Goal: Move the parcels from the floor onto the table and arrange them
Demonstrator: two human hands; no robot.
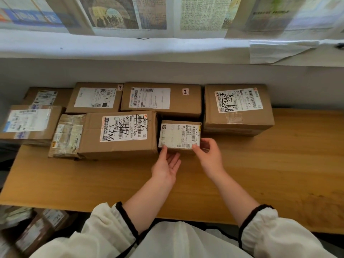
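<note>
A small cardboard parcel with a white label rests on the wooden table, between a larger labelled box and a tall box. My left hand touches its near left corner with the thumb, palm open. My right hand grips its near right corner with curled fingers. Several more brown parcels line the table's back: one behind the small parcel, another to its left, and two at the far left.
A grey wall and white sill with hanging newspaper sheets run behind the table. More parcels lie on the floor at the lower left, under the table's front edge. Bare wood stretches to the right and front.
</note>
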